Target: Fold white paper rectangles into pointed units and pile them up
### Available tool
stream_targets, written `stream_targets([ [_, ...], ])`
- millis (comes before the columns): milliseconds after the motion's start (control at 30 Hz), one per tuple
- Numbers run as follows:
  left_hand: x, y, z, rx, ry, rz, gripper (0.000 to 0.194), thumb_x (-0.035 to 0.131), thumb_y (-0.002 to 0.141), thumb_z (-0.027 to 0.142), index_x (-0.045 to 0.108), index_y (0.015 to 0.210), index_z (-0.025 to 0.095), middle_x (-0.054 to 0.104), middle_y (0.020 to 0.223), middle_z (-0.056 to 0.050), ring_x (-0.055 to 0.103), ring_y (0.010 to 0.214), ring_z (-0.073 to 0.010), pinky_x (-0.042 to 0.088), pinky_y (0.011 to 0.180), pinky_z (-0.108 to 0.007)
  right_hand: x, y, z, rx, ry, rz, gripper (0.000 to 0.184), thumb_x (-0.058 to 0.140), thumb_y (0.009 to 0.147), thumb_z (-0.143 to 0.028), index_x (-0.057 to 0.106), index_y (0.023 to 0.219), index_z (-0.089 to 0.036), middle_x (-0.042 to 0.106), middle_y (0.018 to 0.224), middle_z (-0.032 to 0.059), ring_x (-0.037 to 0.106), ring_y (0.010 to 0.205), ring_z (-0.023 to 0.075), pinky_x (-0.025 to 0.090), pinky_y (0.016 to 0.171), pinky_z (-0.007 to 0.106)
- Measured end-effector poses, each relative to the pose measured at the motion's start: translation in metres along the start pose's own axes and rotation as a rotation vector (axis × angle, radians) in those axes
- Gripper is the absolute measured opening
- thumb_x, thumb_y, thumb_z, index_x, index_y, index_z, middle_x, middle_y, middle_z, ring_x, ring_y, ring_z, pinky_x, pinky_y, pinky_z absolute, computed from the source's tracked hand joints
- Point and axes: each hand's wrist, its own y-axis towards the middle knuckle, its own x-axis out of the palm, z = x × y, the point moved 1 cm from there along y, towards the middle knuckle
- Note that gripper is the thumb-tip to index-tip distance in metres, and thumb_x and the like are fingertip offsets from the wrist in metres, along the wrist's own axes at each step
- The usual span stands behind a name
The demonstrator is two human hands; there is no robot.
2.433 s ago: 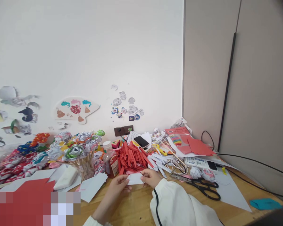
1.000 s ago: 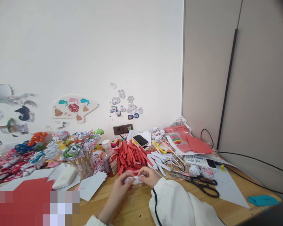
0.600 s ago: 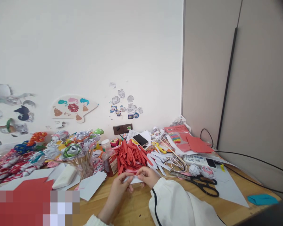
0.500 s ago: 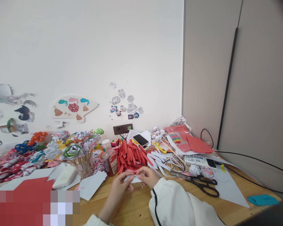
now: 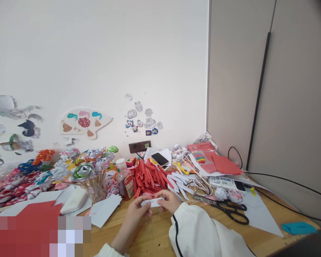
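Between my hands is a small folded strip of white paper [image 5: 153, 202], held level just above the wooden table. My left hand [image 5: 138, 208] pinches its left end, and my right hand [image 5: 168, 202] grips the right end with the fingers bent. Right behind my fingertips lies a heap of red folded paper strips [image 5: 149, 176]. White folded paper strips [image 5: 180, 182] spread out to the right of that heap.
Black-handled scissors [image 5: 231, 210] lie right of my sleeve. A glue bottle [image 5: 125, 182] stands left of the red heap. Paper flowers [image 5: 82, 171] crowd the left side. A phone [image 5: 159, 159] rests at the back, and a blue folded piece [image 5: 298, 227] sits by the right edge.
The white paper between my hands now shows as a narrower, flatter strip. Both hands stay in nearly the same place.
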Motion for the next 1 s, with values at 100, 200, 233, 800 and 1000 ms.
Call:
stream_targets([
  [100, -0.001, 0.0, -0.002, -0.003, 0.022, 0.018, 0.024, 0.061, 0.057, 0.028, 0.055, 0.075, 0.013, 0.057, 0.04, 0.003, 0.05, 0.037, -0.0103, 0.035, 0.039, -0.02, -0.001, 0.002, 0.006, 0.016, -0.062, -0.011, 0.02, 0.05, 0.069, -0.026, 0.051, 0.085, -0.015, 0.053, 0.054, -0.0037, 0.045, 0.038, 0.0053, 0.035, 0.038, 0.017],
  [200, -0.001, 0.0, -0.004, 0.005, 0.035, 0.007, 0.025, 0.062, 0.055, 0.027, 0.055, 0.074, 0.012, 0.058, 0.041, 0.003, 0.052, 0.038, -0.0113, 0.037, 0.041, -0.021, -0.001, 0.003, 0.011, -0.005, -0.085, -0.029, 0.022, 0.049, 0.07, -0.031, 0.051, 0.084, -0.015, 0.053, 0.052, -0.0035, 0.046, 0.039, 0.0062, 0.036, 0.04, 0.017],
  [233, 0.0, 0.001, -0.004, 0.008, 0.033, -0.003, 0.026, 0.063, 0.055, 0.027, 0.055, 0.074, 0.012, 0.058, 0.042, 0.002, 0.052, 0.038, -0.0116, 0.039, 0.042, -0.021, -0.002, 0.003, 0.012, -0.01, -0.09, -0.024, 0.022, 0.05, 0.07, -0.032, 0.052, 0.083, -0.015, 0.052, 0.051, -0.0036, 0.046, 0.039, 0.0062, 0.036, 0.041, 0.018],
  [800, 0.0, 0.0, 0.002, 0.004, 0.024, -0.092, 0.041, 0.062, 0.056, 0.041, 0.056, 0.087, 0.014, 0.06, 0.057, 0.0, 0.055, 0.047, -0.0135, 0.043, 0.049, -0.025, -0.006, 0.002, 0.002, -0.055, 0.077, -0.144, 0.032, 0.052, 0.067, -0.043, 0.051, 0.083, -0.015, 0.053, 0.062, -0.0019, 0.05, 0.046, 0.0071, 0.04, 0.048, 0.021],
  [1000, -0.004, -0.005, 0.012, -0.079, -0.097, -0.181, 0.042, 0.064, 0.056, 0.037, 0.058, 0.092, 0.014, 0.063, 0.069, -0.004, 0.057, 0.056, -0.0138, 0.044, 0.057, -0.026, -0.01, -0.003, -0.011, -0.064, 0.131, -0.213, 0.036, 0.05, 0.068, -0.046, 0.05, 0.089, -0.016, 0.053, 0.074, 0.0001, 0.05, 0.054, 0.0078, 0.044, 0.057, 0.026],
])
